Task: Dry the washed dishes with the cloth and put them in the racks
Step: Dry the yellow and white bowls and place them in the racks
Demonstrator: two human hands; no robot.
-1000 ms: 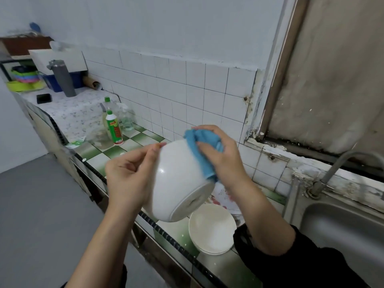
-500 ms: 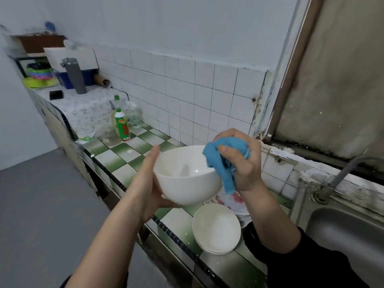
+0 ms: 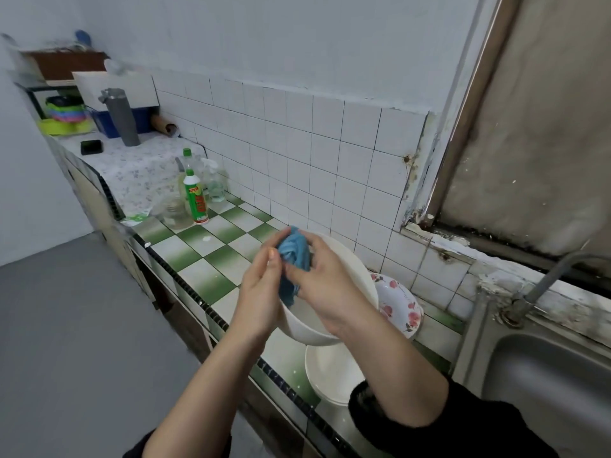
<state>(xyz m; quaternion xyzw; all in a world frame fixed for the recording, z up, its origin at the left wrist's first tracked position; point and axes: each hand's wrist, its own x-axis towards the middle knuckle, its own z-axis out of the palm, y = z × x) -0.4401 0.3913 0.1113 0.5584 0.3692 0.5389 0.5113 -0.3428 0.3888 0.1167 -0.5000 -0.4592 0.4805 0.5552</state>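
Bowl [image 3: 305,327] mouth-up, cloth [image 3: 294,256] inside

- A counter [image 3: 211,279] tiled in green and white checks runs along the wall, with a steel sink [image 3: 545,385] set into its right end.
- A stack of white plates [image 3: 330,375] lies near the front edge, just left of the sink.
- A floral plate [image 3: 396,302] sits behind them, closer to the wall.
- Further left stand a detergent bottle [image 3: 195,200], a glass jar [image 3: 175,211] just beside it, and a clear spray bottle [image 3: 215,183] behind.
- A patterned cover [image 3: 139,173] drapes the far stretch; on it stand a grey flask [image 3: 122,117] and a small black object [image 3: 91,147].
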